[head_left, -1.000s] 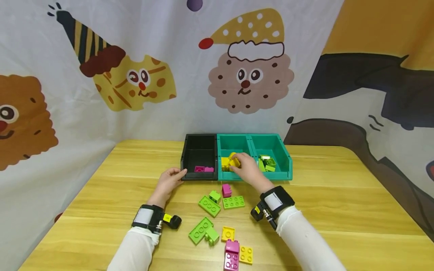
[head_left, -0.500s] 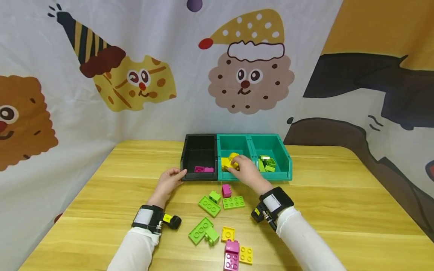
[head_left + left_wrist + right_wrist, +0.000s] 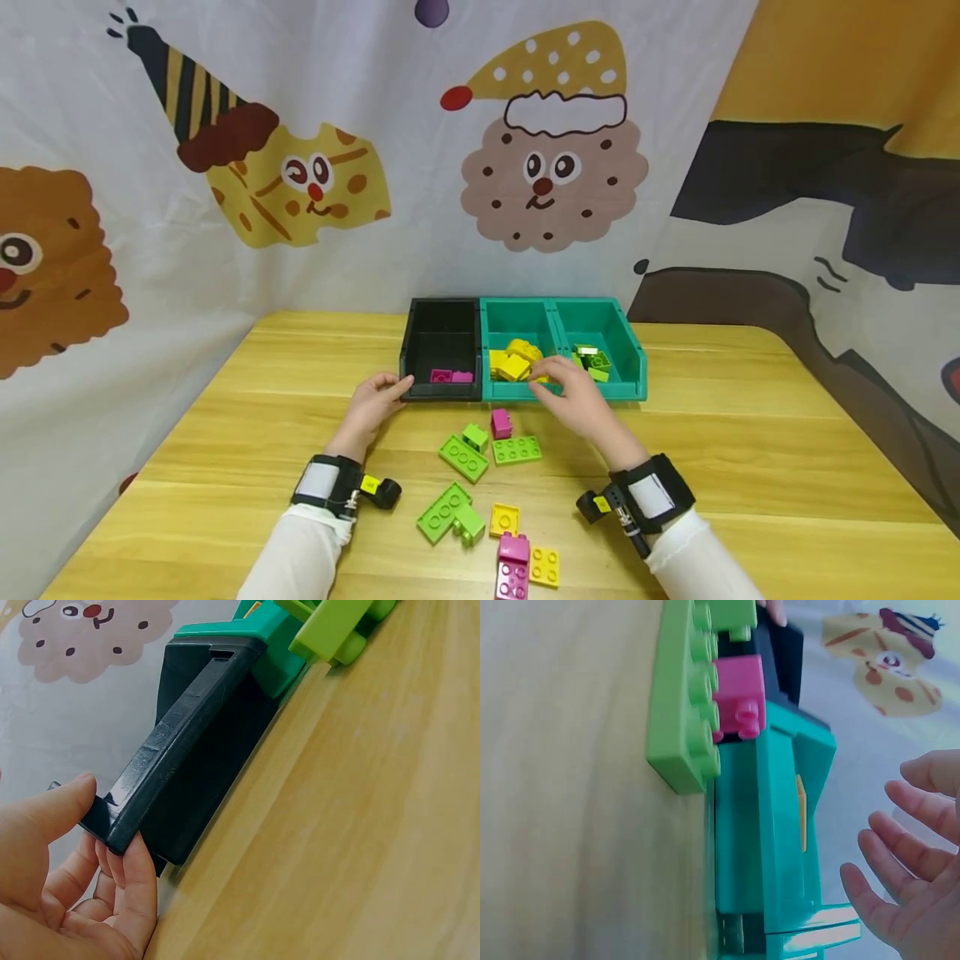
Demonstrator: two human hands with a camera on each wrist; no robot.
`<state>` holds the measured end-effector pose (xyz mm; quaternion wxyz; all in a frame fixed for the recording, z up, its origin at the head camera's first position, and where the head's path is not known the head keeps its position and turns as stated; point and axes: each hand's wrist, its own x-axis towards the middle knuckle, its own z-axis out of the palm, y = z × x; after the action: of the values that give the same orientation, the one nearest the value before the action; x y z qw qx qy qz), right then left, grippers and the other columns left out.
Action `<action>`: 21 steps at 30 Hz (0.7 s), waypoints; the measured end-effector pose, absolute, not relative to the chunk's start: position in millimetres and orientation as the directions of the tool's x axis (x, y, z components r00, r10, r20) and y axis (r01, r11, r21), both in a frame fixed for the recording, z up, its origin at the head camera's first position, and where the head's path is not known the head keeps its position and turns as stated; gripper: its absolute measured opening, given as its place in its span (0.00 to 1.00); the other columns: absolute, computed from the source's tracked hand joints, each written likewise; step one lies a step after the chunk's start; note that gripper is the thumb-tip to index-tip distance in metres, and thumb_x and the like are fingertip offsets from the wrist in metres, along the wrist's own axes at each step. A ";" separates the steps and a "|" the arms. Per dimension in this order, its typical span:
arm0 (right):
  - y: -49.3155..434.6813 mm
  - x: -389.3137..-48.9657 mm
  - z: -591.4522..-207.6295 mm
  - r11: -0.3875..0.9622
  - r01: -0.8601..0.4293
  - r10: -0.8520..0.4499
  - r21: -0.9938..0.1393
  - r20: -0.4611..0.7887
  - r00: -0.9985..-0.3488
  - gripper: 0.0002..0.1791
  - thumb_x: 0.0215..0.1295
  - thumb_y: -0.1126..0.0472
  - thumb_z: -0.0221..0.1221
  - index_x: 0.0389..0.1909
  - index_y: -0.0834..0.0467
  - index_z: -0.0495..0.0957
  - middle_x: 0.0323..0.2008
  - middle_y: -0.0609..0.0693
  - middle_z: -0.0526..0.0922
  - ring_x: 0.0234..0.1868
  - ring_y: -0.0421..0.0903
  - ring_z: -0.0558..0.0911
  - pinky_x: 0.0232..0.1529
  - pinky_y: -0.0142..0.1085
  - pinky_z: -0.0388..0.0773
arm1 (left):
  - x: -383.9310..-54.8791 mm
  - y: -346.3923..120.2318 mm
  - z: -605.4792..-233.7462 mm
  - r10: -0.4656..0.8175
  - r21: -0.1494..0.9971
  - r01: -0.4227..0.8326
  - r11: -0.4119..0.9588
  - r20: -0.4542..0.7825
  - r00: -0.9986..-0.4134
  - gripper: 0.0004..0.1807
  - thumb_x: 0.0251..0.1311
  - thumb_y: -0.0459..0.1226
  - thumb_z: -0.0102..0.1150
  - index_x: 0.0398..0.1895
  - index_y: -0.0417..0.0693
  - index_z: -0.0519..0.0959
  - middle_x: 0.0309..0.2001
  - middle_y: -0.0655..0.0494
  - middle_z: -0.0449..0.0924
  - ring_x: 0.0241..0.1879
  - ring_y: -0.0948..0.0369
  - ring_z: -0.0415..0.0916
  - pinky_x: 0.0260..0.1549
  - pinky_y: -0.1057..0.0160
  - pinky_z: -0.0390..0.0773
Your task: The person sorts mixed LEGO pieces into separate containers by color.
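Hanging at the back, a printed cloth (image 3: pixel 420 258) rises beyond the bench (image 3: pixel 750 450). On the bench three bins stand side by side: black bin (image 3: pixel 450 391) at left, teal middle bin (image 3: pixel 517 317), teal right bin (image 3: pixel 592 321).

The left hand (image 3: pixel 373 398) grips the black bin by its left front corner, thumb over the rim, fingers curled beneath. The right hand (image 3: pixel 576 398) hangs over the middle bin's front wall, towards the right bin; its fingers are loosely spread, a gap showing behind the thumb, and hold nothing.

Just left of those fingers, inside the middle bin against its front, lies the yellow heap (image 3: pixel 515 367). The lime heap (image 3: pixel 597 360) sits in the right bin, partly hidden by the right hand; two pink pieces (image 3: pixel 452 377) lie by the black bin's front wall.

Out on the bench, the long lime brick (image 3: pixel 516 449) runs left to right, roughly along the bin fronts. Between it and the middle bin is the pink brick (image 3: pixel 502 424), on its side, studs facing right. From the right fingers it lies leftward and nearer the person, and the right hand is the closer one. The bin wall bounds its far side, the long lime brick its near side; I cannot tell whether the two bricks touch. A slanting lime pair (image 3: pixel 463 457) crowds its left. Well nearer the person lie another lime pair (image 3: pixel 446 508), a pink pair (image 3: pixel 513 546) and two small yellow bricks (image 3: pixel 544 565).
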<state>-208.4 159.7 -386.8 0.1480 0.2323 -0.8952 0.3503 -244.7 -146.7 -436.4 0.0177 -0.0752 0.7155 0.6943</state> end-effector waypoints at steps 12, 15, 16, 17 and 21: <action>169.1 -178.1 -387.1 0.613 -0.590 -0.377 -0.525 0.462 -0.803 0.04 0.60 0.67 0.61 0.36 0.60 0.81 0.45 0.56 0.81 0.47 0.51 0.79 0.46 0.44 0.79 | -247.1 -146.8 -439.7 -0.087 0.991 -0.132 0.020 -0.130 -0.988 0.12 0.62 0.37 0.60 0.39 0.37 0.71 0.33 0.57 0.68 0.30 0.66 0.68 0.35 0.71 0.78; 171.4 -172.2 -385.3 0.630 -0.585 -0.404 -0.511 0.427 -0.809 0.04 0.61 0.65 0.61 0.37 0.57 0.81 0.45 0.54 0.81 0.47 0.50 0.79 0.46 0.43 0.79 | -246.9 -146.7 -439.1 -0.091 0.990 -0.138 0.027 -0.135 -0.987 0.13 0.62 0.38 0.60 0.40 0.37 0.71 0.34 0.57 0.68 0.30 0.65 0.68 0.35 0.71 0.78; 172.0 -169.9 -384.6 0.634 -0.578 -0.415 -0.514 0.405 -0.815 0.04 0.61 0.64 0.61 0.37 0.57 0.81 0.45 0.53 0.81 0.47 0.49 0.78 0.46 0.43 0.79 | -246.8 -146.6 -438.8 -0.092 0.990 -0.140 0.027 -0.137 -0.986 0.13 0.62 0.38 0.60 0.40 0.36 0.71 0.34 0.57 0.68 0.30 0.65 0.68 0.35 0.71 0.78; 172.6 -167.4 -383.7 0.637 -0.574 -0.430 -0.515 0.381 -0.819 0.05 0.62 0.63 0.61 0.38 0.57 0.81 0.46 0.52 0.80 0.48 0.49 0.78 0.46 0.44 0.79 | -246.6 -146.5 -438.3 -0.093 0.989 -0.142 0.029 -0.139 -0.986 0.13 0.62 0.38 0.60 0.40 0.36 0.71 0.34 0.57 0.68 0.30 0.65 0.68 0.35 0.71 0.77; 173.2 -158.2 -379.9 0.648 -0.565 -0.500 -0.511 0.274 -0.822 0.10 0.63 0.57 0.61 0.43 0.57 0.79 0.51 0.53 0.77 0.51 0.51 0.77 0.48 0.46 0.79 | -245.6 -146.4 -435.9 -0.094 0.989 -0.143 0.035 -0.140 -0.986 0.13 0.62 0.38 0.60 0.40 0.36 0.71 0.33 0.57 0.67 0.29 0.66 0.68 0.34 0.73 0.77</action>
<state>-158.2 173.2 -379.9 0.0541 0.2937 -0.9062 0.2992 -245.6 -146.4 -435.9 0.0179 -0.0825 0.7191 0.6898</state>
